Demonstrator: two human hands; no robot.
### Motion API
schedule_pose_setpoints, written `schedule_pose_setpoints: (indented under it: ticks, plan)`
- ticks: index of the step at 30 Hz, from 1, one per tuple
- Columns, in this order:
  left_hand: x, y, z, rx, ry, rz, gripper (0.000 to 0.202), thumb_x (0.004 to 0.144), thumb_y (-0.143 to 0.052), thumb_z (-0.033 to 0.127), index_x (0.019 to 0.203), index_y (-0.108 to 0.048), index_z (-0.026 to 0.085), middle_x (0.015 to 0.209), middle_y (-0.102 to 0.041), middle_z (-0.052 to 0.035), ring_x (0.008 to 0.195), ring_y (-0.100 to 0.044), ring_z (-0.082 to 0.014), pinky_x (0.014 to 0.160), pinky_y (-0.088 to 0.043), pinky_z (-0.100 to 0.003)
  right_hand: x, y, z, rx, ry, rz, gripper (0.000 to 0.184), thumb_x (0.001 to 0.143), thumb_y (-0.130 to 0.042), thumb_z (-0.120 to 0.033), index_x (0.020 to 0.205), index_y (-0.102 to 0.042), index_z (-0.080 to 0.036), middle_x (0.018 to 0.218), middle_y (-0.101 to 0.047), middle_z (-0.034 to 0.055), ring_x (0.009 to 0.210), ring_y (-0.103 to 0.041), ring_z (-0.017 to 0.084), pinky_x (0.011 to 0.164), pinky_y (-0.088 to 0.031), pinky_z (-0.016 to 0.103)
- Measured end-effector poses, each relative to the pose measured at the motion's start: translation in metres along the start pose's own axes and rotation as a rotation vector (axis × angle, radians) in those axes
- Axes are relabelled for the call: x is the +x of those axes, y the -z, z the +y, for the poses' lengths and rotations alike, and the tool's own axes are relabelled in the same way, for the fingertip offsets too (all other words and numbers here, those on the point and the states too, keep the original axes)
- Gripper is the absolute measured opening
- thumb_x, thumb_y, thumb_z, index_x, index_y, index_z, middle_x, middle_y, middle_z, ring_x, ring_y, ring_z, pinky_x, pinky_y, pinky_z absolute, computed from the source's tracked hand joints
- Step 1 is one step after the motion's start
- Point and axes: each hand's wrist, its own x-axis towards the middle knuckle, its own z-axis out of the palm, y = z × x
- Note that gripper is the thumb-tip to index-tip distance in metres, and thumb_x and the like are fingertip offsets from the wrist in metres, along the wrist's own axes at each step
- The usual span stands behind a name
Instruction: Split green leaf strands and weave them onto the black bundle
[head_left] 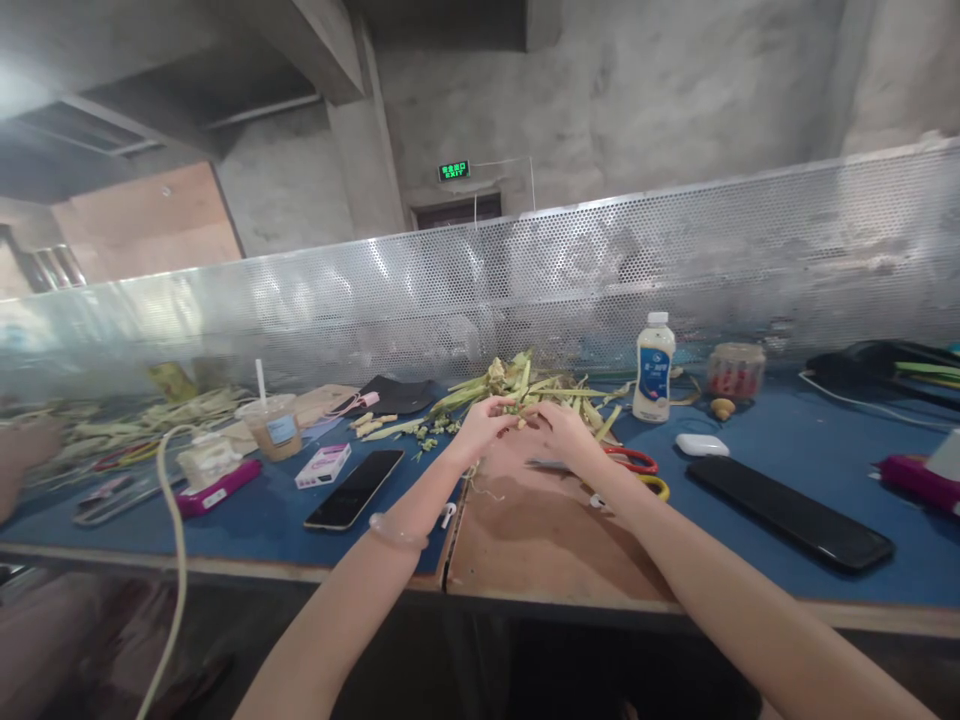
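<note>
Both my hands meet over the near side of a heap of yellow-green dried plant stalks and leaves (525,378). My left hand (484,428) has its fingers closed in a pinch around a small pale-green plant piece (520,422). From the other side, the bent fingers of my right hand (564,436) close on the same piece; its exact kind is too small to make out. Scissors with red and yellow handles (637,461) lie under my right wrist, partly hidden by the forearm. Small green plant bits (431,437) are scattered left of my left hand.
Left on the blue table stand a phone (355,488), a small box (323,466), a drink cup (274,428) and a tissue pack (217,480). To the right are a white bottle (654,370), an earbud case (702,445) and a black case (787,510). Perforated metal screen (420,310) behind.
</note>
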Motion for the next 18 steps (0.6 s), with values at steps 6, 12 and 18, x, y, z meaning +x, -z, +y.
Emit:
schedule_pose_setpoints:
  ticks: [6, 12, 18]
  plan:
    - [-0.009, -0.003, 0.014, 0.224, -0.084, -0.201, 0.027, 0.064, -0.058, 0.020, 0.091, -0.061, 0.014, 0.058, -0.048, 0.0038, 0.051, -0.041, -0.0074, 0.049, -0.031, -0.019, 0.003, 0.014, 0.005, -0.374, 0.218, 0.085, 0.015, 0.079, -0.054, -0.025, 0.074, -0.068, -0.025, 0.106, -0.057, 0.0061, 0.107, -0.042, 0.025, 0.094, -0.028, 0.044]
    - [-0.008, -0.003, 0.012, 0.308, -0.139, -0.251, 0.027, 0.064, -0.058, 0.020, 0.089, -0.063, 0.013, 0.062, -0.049, 0.0019, 0.055, -0.041, -0.0089, 0.052, -0.033, -0.020, 0.005, 0.020, 0.008, -0.413, 0.252, -0.059, 0.013, 0.080, -0.054, -0.023, 0.075, -0.066, -0.026, 0.089, -0.064, 0.0009, 0.104, -0.049, 0.022, 0.100, -0.010, 0.048]
    - [-0.012, -0.004, 0.015, 0.274, -0.081, -0.254, 0.031, 0.068, -0.056, 0.026, 0.096, -0.060, 0.014, 0.063, -0.051, 0.0007, 0.052, -0.044, -0.0094, 0.048, -0.034, -0.020, 0.003, 0.016, -0.001, -0.340, 0.077, -0.046, 0.006, 0.077, -0.058, -0.024, 0.074, -0.062, -0.022, 0.076, -0.065, 0.0017, 0.084, -0.054, 0.020, 0.086, -0.027, 0.039]
